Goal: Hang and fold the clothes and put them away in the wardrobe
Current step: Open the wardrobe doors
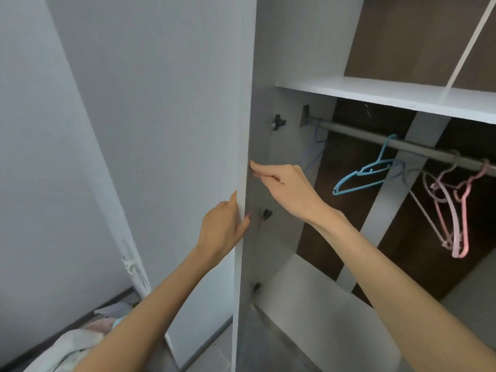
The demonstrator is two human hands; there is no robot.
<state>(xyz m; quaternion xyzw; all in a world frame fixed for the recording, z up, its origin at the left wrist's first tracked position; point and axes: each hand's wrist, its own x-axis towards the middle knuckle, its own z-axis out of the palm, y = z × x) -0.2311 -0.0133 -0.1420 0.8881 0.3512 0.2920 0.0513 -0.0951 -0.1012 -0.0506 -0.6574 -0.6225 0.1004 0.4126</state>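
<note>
Head view: left hand (224,229) grips the wardrobe door (161,130) edge near centre, thumb wrapped inside. Right hand (287,189) fingers (255,166), half curled, touch it just above, perhaps pinching. Hangers (371,169) hang on the rail (402,146) at 3 o'clock; clothes (75,342) lie at 7 o'clock.

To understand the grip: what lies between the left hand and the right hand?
In the head view, the edge of the open wardrobe door stands between the left hand and the right hand.
</note>
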